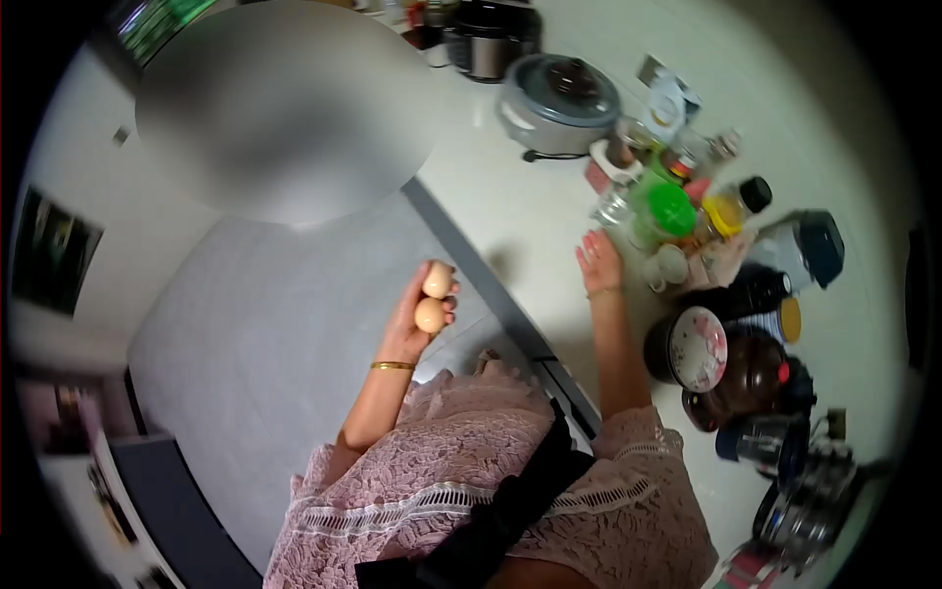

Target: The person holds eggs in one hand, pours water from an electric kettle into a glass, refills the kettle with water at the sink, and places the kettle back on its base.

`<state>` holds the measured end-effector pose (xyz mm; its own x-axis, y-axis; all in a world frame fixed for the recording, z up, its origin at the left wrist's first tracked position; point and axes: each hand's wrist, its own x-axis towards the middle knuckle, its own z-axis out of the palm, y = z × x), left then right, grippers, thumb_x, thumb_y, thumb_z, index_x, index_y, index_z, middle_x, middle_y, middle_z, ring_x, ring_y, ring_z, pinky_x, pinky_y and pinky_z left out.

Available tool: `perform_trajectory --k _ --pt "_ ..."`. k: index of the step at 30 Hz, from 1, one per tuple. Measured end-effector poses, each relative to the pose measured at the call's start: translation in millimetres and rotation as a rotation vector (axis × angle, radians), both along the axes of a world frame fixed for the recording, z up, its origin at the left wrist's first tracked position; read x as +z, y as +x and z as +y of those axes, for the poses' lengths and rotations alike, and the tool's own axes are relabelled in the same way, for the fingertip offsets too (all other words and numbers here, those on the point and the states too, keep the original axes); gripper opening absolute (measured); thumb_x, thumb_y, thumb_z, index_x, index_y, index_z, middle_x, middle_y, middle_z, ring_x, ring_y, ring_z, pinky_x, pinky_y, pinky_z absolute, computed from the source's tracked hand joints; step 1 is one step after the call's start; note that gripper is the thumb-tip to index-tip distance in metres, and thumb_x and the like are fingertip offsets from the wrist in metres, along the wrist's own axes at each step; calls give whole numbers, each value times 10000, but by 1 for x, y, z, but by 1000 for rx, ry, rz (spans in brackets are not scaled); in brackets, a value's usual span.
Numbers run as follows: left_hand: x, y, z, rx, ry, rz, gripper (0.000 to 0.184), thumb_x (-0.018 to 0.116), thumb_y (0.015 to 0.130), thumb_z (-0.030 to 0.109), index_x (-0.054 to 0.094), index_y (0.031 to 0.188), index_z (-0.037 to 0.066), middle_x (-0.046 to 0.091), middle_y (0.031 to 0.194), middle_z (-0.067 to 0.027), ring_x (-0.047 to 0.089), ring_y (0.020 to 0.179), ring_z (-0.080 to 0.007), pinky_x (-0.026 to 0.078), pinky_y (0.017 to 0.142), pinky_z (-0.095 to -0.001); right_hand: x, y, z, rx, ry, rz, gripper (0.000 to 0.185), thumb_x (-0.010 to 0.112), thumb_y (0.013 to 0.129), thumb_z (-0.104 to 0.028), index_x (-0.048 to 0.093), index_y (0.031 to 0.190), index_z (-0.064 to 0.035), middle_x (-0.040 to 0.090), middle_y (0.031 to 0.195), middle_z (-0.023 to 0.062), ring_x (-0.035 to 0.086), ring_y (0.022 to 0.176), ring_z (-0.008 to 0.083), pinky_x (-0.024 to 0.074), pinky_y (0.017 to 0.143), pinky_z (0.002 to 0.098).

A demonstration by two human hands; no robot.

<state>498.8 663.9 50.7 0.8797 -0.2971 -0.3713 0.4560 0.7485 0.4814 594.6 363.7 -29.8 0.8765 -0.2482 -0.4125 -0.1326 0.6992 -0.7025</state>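
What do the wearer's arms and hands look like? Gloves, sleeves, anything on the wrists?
No gloves. Left hand: gold-coloured bangle at the wrist. Right hand: thin bracelet, details too small to tell. Pink lace sleeves, forearms uncovered.

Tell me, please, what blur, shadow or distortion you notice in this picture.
Head view throughout: fisheye curving with black corners; a large grey shape, upper left, out of focus; a soft shadow on the white counter; eggs in the left hand, comparatively clear.
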Motion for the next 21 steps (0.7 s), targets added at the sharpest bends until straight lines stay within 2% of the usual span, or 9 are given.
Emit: perform_trajectory --k 1,7,11,12,15,17,18,20,21 --pt "1 15 0 6 -15 17 393 475 846 381 485 984 13 537 763 -92 492 531 -126 461 420 -234 -1 16 4 -32 -86 73 299 597 768 -221 496 1022 -101 477 1045 25 428 995 174 398 804 384" --pt "-10 72 -21 -15 1 71 407 465 852 382 471 985 -3 510 754 -92 464 524 -122 452 405 -215 -11 82 -12 -178 -412 310 278 625 747 -234 499 963 -112 476 950 0 464 912 130 422 667 332" --pt "-27 107 -25 -113 9 123 400 464 852 383 475 987 6 512 759 -84 461 528 -117 443 410 -207 -32 108 -23 -109 -116 318 312 609 757 -262 486 996 -104 478 949 9 495 826 146 413 618 303" --pt "-31 119 -26 -138 8 142 399 466 852 385 476 990 10 511 763 -80 460 528 -114 439 409 -203 -33 113 -19 -144 -4 293 260 582 779 -270 486 950 -99 467 925 12 504 804 155 416 619 310" --pt "-37 159 -32 -269 28 130 389 441 859 400 482 987 35 521 755 -64 465 541 -111 425 427 -204 -39 115 -16 -203 -35 251 175 548 804 -270 468 805 -115 456 780 8 496 697 148 428 596 309" --pt "-45 192 -34 -411 -5 118 389 418 865 413 482 991 51 531 741 -49 470 554 -109 407 440 -210 -44 113 -13 -271 -148 277 206 513 828 -301 471 730 -125 454 700 2 461 649 134 438 596 310" --pt "-47 208 -37 -464 38 104 395 419 864 414 478 1002 49 530 770 -55 470 562 -110 405 438 -212 -46 114 -10 -353 -123 290 206 513 828 -301 471 730 -125 454 700 2 461 649 134 438 596 310" --pt "-52 239 -43 -584 20 111 394 427 861 407 478 1008 46 530 806 -66 472 568 -113 408 433 -221 -50 101 -10 -412 -354 403 321 404 866 -318 497 1011 -47 489 687 35 498 601 154 444 541 279" --pt "-66 259 -42 -689 -32 99 403 436 856 398 471 1032 37 527 833 -75 484 580 -123 419 433 -233 -86 88 -16 -344 -533 239 325 394 877 -297 464 1061 -38 522 764 53 524 641 164 449 555 275"
